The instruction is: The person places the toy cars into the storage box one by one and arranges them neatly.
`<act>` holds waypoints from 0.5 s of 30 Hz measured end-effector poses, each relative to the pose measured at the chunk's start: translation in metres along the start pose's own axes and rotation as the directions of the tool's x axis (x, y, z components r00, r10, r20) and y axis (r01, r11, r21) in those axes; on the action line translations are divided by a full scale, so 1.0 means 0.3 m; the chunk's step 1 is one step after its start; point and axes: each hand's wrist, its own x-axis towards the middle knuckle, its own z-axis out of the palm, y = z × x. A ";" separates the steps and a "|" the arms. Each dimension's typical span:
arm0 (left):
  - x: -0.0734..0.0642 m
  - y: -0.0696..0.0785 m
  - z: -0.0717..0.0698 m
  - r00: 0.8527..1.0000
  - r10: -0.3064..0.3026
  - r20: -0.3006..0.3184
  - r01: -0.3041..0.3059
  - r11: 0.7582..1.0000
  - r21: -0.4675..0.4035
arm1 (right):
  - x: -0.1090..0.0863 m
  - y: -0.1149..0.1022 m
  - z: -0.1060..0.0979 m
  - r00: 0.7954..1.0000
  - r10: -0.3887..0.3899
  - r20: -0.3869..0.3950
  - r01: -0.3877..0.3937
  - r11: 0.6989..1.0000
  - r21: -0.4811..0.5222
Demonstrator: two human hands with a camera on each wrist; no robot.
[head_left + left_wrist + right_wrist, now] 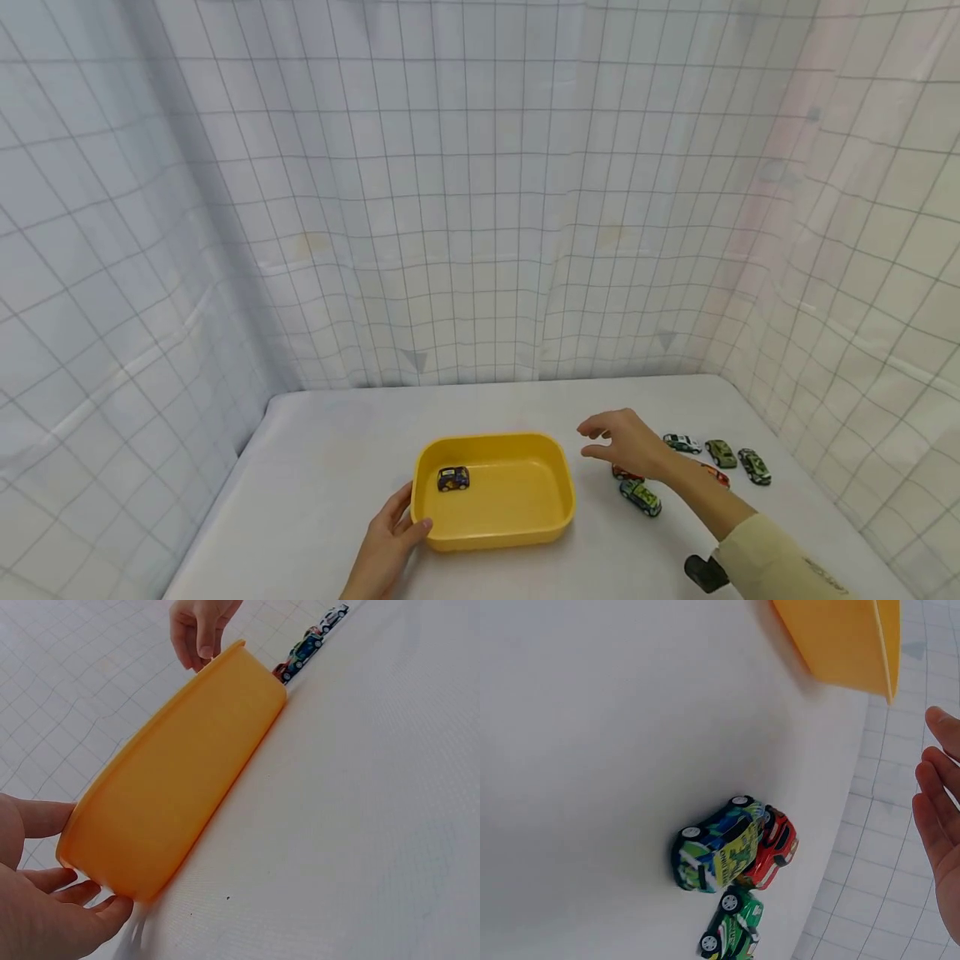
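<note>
My left hand (385, 540) grips the left end of a yellow plastic tub (498, 542), thumb at the rim and fingers along the outer wall. Inside the tub, towards its left, sits a dark blue toy car (453, 478). To the right of the tub, my right hand (628, 442) is raised above the table, holding nothing, its thumb and fingers apart. Below that hand are a red toy car (774, 851), a yellow-green and blue toy car (720, 847) and a green-and-white toy car (735, 926). My right hand partly hides the red one in the head view.
Farther right on the white table (330, 467) stand a white-and-green toy car (681, 442), an olive toy car (721, 452), a dark green patterned toy car (754, 467) and another red one, partly behind my forearm. A white gridded curtain (480, 208) encloses the table's back and sides.
</note>
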 end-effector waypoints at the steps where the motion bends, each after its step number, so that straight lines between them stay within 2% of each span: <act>1: 0.000 0.001 0.000 1.000 0.007 0.004 -0.007 1.000 0.000 | -0.012 0.009 -0.004 1.000 0.003 -0.007 -0.003 1.000 -0.005; 5: -0.003 0.004 0.000 1.000 0.018 0.015 -0.018 1.000 -0.006 | -0.055 0.046 -0.021 0.999 -0.009 -0.037 0.009 1.000 -0.008; 11: -0.003 0.008 0.002 1.000 0.006 0.008 -0.006 1.000 -0.012 | -0.112 0.090 -0.039 0.997 0.054 -0.054 -0.054 0.998 -0.014; 15: -0.002 0.010 0.005 1.000 -0.010 0.000 0.010 1.000 -0.014 | -0.145 0.107 -0.053 0.995 0.064 -0.073 -0.065 0.998 -0.016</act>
